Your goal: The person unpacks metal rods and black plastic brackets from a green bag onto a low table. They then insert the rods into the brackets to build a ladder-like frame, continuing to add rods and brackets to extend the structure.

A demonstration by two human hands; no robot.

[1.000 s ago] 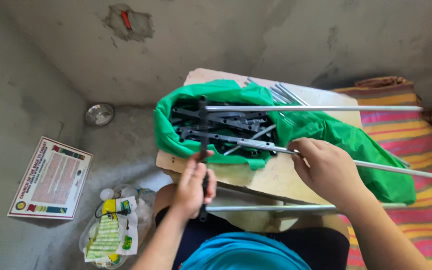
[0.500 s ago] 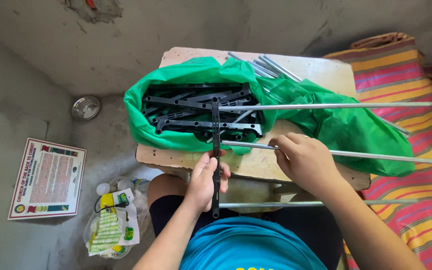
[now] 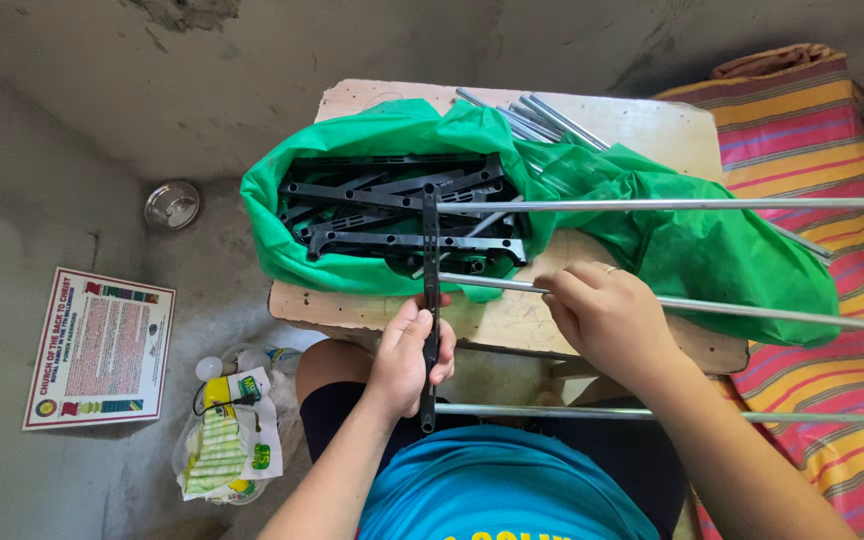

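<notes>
Left hand [image 3: 410, 352] fingers wrap the upright black plastic bar [image 3: 430, 300], right hand [image 3: 607, 318] fingers pinch the middle silver metal rod [image 3: 752, 310]; hold the bar steady and the rod square to its socket.

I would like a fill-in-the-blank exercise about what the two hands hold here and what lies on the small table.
1. The left hand grips a black plastic bar that stands ____ to the metal rods.
2. The right hand holds the ____ of the three rods joined to the bar.
3. More black parts lie in a ____ bag on the wooden table.

Missing words: crosswise; middle; green
</notes>
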